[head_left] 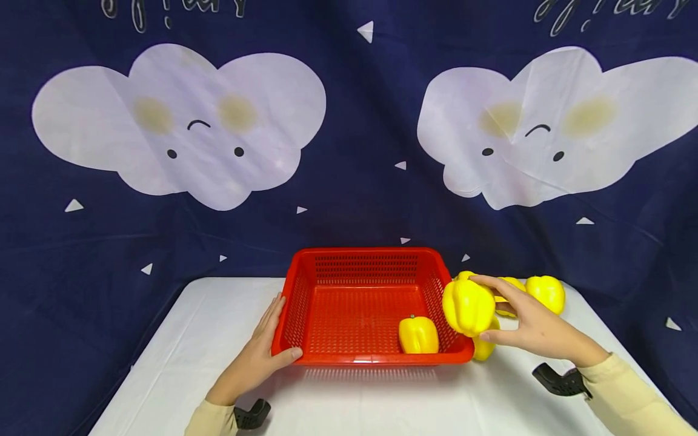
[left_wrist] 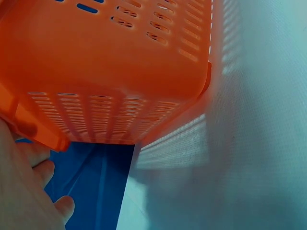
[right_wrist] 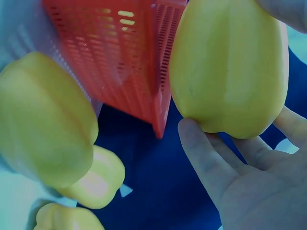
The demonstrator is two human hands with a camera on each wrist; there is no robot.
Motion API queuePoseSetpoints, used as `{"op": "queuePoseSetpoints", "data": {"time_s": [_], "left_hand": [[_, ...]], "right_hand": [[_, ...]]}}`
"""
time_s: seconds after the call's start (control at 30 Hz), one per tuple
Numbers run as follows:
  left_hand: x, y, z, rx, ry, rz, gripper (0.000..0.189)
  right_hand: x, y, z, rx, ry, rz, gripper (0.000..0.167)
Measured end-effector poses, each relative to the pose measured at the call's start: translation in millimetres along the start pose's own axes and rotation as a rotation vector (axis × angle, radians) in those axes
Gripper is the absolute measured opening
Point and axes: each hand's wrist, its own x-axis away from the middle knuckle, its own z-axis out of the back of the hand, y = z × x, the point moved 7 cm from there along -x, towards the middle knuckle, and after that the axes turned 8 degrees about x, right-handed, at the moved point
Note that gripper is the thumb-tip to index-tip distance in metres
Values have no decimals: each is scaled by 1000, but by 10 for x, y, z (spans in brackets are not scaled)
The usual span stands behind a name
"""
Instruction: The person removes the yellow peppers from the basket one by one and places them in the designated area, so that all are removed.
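Note:
A red plastic basket [head_left: 365, 360] with slotted walls stands on the table, one yellow bell pepper [head_left: 418, 335] lying in its near right corner. My left hand [head_left: 260, 354] rests along the basket's left rim, fingers extended and thumb on the front corner. In the left wrist view, the fingers [left_wrist: 43, 172] touch the rim from outside. Just above the basket's right rim, my right hand [head_left: 537, 324] holds another yellow bell pepper [head_left: 469, 307] between thumb and fingers. The right wrist view shows this held pepper [right_wrist: 230, 67] close up, beside the basket's wall [right_wrist: 110, 52].
Right of the basket, more yellow bell peppers [head_left: 546, 294] sit on the white-covered table [head_left: 180, 357]; one is partly hidden behind the held pepper. A dark blue curtain [head_left: 371, 212] with white clouds hangs behind the table. A black strap-like piece [head_left: 561, 380] is at the right wrist.

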Motion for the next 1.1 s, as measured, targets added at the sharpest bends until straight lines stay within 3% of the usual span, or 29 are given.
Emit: {"op": "queuePoseSetpoints", "data": {"time_s": [0.23, 0.53, 0.8, 1.1], "left_hand": [[-1, -5, -12, -5, -1, 2, 103], [-5, -5, -7, -4, 0, -7, 104], [-1, 5, -8, -10, 2, -15, 104], [1, 3, 0, -10, 0, -4, 104]], "right_hand": [[112, 102, 44, 35, 16, -36, 87], [195, 224, 106, 9, 46, 21, 88], [306, 427, 125, 5, 39, -41, 86], [414, 585, 128, -2, 48, -38, 88]]}}
